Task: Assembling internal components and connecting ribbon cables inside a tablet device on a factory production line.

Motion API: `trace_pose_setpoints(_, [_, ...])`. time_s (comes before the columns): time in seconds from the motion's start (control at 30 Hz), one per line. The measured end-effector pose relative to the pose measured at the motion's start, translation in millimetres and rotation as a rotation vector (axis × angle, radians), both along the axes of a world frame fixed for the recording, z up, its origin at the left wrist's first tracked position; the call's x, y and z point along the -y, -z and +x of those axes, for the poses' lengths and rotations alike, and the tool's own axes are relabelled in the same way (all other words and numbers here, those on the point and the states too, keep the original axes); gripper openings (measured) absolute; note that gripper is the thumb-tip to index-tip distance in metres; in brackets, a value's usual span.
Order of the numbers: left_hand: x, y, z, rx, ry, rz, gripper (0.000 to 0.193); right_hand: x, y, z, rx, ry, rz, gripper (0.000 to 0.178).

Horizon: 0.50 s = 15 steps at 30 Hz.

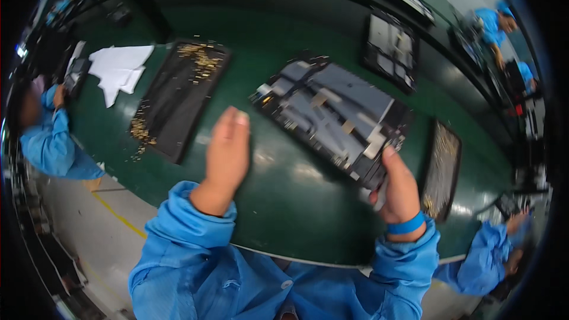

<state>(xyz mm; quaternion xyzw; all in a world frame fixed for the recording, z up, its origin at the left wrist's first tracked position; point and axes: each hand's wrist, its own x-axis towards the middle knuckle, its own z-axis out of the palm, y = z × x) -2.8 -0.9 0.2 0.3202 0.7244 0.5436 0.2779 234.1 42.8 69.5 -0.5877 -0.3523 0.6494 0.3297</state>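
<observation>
My right hand (400, 192), with a blue band at the wrist, grips the near right corner of an opened tablet-like device (332, 112). The thumb lies on top and the fingers are underneath. Grey panels, dark strips and small connectors show on the device's upper face, which is tilted and slightly blurred. My left hand (228, 148) is raised to the left of the device, apart from it. Its thumb and fingers are drawn together; anything small between them cannot be made out. Beside it lies a dark tray (175, 101) with many small gold-coloured pieces at two ends.
White sheets (121, 68) lie left of the tray. A second opened device (390, 47) stands at the far right of the green table (284, 201). A narrow tray (441, 169) with thin pieces sits right of my hand. Other people in blue work at both sides.
</observation>
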Motion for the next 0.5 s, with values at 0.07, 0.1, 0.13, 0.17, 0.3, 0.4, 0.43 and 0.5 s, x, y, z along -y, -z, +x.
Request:
trace_pose_setpoints(0.07, [2,6,1,-0.208,0.173,-0.007,0.032,-38,-8,-24,0.091,0.053,-0.049,0.036])
trace_pose_setpoints(0.1, [0,5,5,-0.303,0.202,0.069,0.027,-56,-10,-36,0.122,0.083,-0.046,0.037])
trace_pose_setpoints(0.13, [-4,4,7,-0.403,0.232,0.135,0.022,-75,-10,-48,0.151,0.111,-0.044,0.039])
trace_pose_setpoints(0.17, [-8,-3,7,-0.393,0.307,0.116,0.02,-97,-3,-51,0.124,0.14,0.003,0.04])
trace_pose_setpoints(0.3, [-9,1,5,-0.445,0.325,0.189,0.016,-136,24,-82,-0.182,0.307,0.17,0.055])
trace_pose_setpoints(0.4, [-8,-4,1,-0.408,0.302,0.146,0.016,-141,37,-70,-0.239,0.427,0.073,0.062])
trace_pose_setpoints(0.43, [-10,-7,3,-0.407,0.324,0.14,0.016,-145,42,-55,-0.243,0.52,0.061,0.063])
trace_pose_setpoints(0.5, [-12,-8,4,-0.406,0.339,0.121,0.017,-164,63,-18,-0.374,0.623,0.003,0.059])
